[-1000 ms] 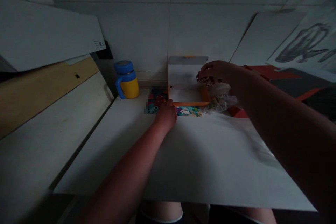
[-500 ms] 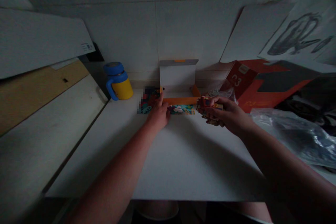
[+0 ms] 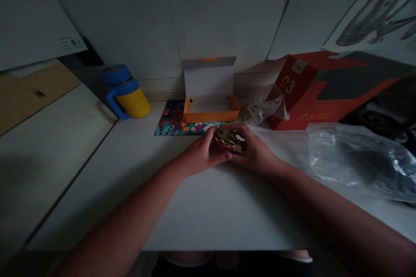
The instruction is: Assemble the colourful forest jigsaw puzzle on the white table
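Note:
A thick stack of cardboard jigsaw pieces (image 3: pixel 229 142), with uneven cut edges and some red and blue print, is held upright over the white table. My left hand (image 3: pixel 209 151) wraps round its left side, with the thumb across the near face. My right hand (image 3: pixel 251 149) closes round the right side, and the two hands nearly meet. Just beyond them stands an open orange box (image 3: pixel 211 116) with its white-lined lid raised. That box rests on a colourful printed sheet (image 3: pixel 169 117); my fingers partly cover the sheet's near edge.
A blue and yellow mug (image 3: pixel 128 93) stands at the back left. To the right are a small clear bag (image 3: pixel 264 106), a large red-orange box (image 3: pixel 299 95) and a crumpled plastic bag (image 3: pixel 351 156). A pale board (image 3: pixel 48 147) borders the left side.
My left hand has left the printed sheet and taken hold of the stack. My right hand has brought the stack leftward to the middle. The view has shifted slightly.

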Demonstrator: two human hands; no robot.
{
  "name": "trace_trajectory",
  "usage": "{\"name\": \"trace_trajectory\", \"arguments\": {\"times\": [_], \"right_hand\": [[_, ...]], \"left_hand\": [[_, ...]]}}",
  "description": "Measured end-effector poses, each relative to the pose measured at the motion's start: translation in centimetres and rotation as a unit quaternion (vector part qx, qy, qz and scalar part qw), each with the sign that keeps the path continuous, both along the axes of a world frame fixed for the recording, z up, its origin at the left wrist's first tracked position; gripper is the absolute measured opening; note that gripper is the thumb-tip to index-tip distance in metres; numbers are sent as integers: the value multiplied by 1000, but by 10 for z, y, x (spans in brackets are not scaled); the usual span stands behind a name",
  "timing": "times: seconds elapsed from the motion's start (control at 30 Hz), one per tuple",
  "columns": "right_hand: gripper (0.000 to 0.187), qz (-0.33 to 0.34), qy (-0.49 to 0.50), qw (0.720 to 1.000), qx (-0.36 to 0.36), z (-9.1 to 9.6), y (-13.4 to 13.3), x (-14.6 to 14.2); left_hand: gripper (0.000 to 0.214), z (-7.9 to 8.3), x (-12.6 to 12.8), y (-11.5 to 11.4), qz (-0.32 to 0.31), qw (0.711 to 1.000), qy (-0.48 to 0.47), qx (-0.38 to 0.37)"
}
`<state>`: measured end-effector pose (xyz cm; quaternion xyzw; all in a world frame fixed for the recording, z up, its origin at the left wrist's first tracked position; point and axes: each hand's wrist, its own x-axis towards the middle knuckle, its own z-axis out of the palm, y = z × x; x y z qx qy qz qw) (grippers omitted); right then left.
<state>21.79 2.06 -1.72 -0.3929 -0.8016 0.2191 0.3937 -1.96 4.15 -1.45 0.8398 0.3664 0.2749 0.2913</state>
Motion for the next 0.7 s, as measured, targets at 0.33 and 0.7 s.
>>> {"name": "trace_trajectory", "arguments": {"times": [0.33,0.7], "right_hand": [[90,63,-60,996,17,7,0,7],[135,71,-62,994,-47,-3,3,13]], "left_hand": [[102,-11,3,5,-22,995,-34,-95],[88,-16,18,0,-18,1000,0,-10]]}}
